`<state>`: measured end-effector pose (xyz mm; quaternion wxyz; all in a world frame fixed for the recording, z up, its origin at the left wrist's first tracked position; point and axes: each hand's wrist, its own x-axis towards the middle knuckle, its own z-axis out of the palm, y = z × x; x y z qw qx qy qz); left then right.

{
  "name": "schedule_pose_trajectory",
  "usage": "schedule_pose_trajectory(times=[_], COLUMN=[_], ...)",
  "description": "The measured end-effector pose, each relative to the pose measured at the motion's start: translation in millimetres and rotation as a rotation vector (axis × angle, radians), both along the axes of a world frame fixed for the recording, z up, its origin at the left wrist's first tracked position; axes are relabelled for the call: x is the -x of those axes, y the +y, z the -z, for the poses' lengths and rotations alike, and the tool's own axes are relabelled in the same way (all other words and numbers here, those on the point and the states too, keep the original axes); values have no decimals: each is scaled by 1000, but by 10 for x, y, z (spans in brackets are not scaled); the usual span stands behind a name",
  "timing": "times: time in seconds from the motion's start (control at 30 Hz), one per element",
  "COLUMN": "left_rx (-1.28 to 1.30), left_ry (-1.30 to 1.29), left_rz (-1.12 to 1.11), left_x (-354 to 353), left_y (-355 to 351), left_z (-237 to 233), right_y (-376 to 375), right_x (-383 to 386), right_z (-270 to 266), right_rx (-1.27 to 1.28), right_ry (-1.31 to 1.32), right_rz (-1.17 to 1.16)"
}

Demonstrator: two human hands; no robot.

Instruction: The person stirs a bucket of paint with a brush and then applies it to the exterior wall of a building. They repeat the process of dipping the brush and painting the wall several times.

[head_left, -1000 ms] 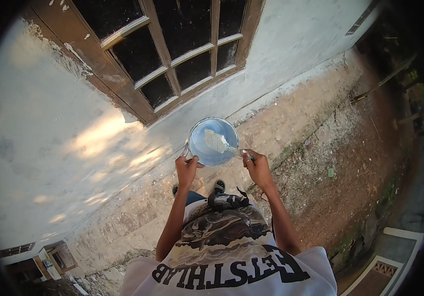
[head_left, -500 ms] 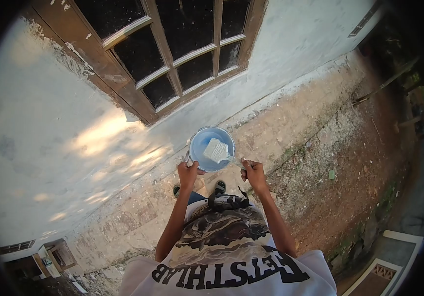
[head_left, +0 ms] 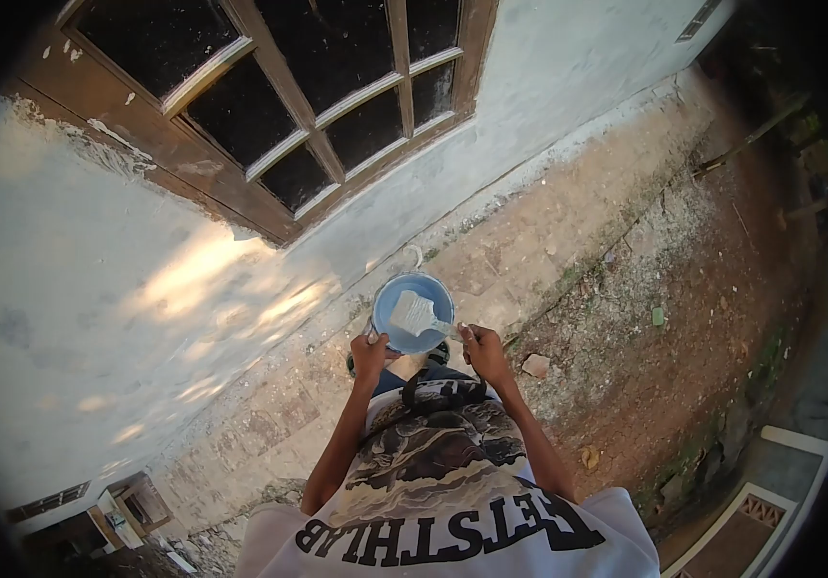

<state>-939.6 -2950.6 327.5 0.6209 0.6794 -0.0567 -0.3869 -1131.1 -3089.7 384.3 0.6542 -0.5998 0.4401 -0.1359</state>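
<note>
My left hand (head_left: 371, 356) is closed on the near left rim of a small round paint bucket (head_left: 381, 302). The bucket is light blue inside and held in front of my waist. Over its opening lies a wide paintbrush (head_left: 414, 313), its bristles coated in whitish paint. On the right, my right hand (head_left: 484, 352) is wrapped around the brush's handle, close to the bucket's rim. A pale curved strip (head_left: 416, 255), like a bucket handle, shows just beyond the far rim.
A whitish wall (head_left: 144, 318) with a brown wooden window frame (head_left: 279, 227) rises ahead and to the left. A worn paved strip (head_left: 530, 226) runs along its foot. Rubble and reddish soil (head_left: 645, 376) lie to the right. My shoes are partly hidden under the bucket.
The bucket has come slightly closer to my body. My right hand has moved left toward the bucket, and the brush head sits further left inside it. The view has shifted a little.
</note>
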Motion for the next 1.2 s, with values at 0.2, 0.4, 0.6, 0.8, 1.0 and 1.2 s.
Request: schedule_pose_trajectory(times=[0.2, 0.4, 0.6, 0.8, 1.0, 1.2], left_rx=[-134, 8, -17, 16, 26, -12], left_ry=[38, 10, 34, 31, 32, 52], left_rz=[0, -32, -33, -33, -14, 54], left_x=[19, 0, -29, -49, -83, -140], left_y=[-9, -127, -199, -257, -306, -322], left_z=[-2, -6, 38, -29, -110, -61], right_y=[-45, -128, -196, -226, -259, -314], right_x=[54, 103, 138, 143, 173, 173], right_z=[132, 66, 126, 140, 234, 229], right_rx=[108, 377, 368, 342, 292, 268], right_ry=[98, 145, 130, 100, 13, -14], right_rz=[-42, -89, -57, -32, -19, -10])
